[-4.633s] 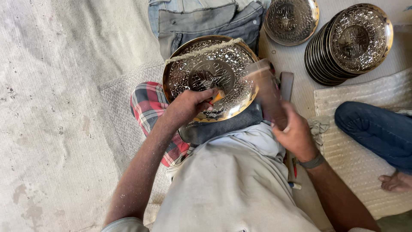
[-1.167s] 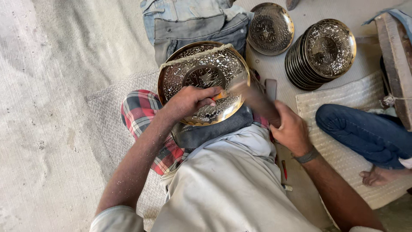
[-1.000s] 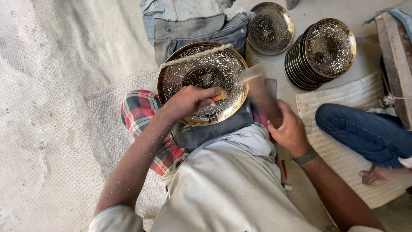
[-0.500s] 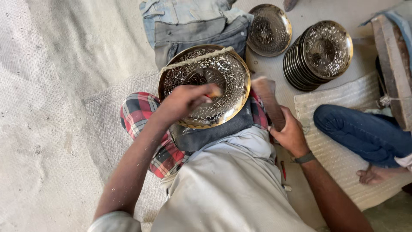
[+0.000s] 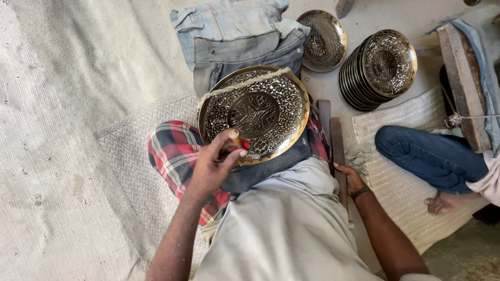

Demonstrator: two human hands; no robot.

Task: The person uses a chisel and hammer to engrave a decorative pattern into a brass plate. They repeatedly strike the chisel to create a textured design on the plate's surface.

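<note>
The round engraved brass plate [image 5: 254, 112] lies tilted on my lap, propped on the dark cloth over my red checked wrap [image 5: 174, 151], its patterned face up towards me and a pale cord [image 5: 242, 83] stretched across its far rim. My left hand [image 5: 213, 166] sits at the plate's near-left edge, fingers and thumb pinched together on a small orange-tipped tool [image 5: 237, 141] that touches the engraved face just inside the rim. The plate lies directly ahead of that grip, and the tool's long axis points up and right towards the central medallion (so the left hand is plainly the nearer one). My right hand [image 5: 350, 178] is down beside my hip, resting on the long dark wooden bar [image 5: 333, 140] that lies on the floor along my right side; I cannot tell whether those fingers close round it or merely lie on it.

Against half a second ago, my left hand has slid from the plate's centre back to its near edge, and my right hand has dropped lower, away from the rim.

Beyond the plate are folded blue jeans [image 5: 234, 36], a single brass dish [image 5: 323, 40], a stack of engraved plates [image 5: 377, 67], and another person's leg [image 5: 432, 158] on the woven mat [image 5: 396, 198].
</note>
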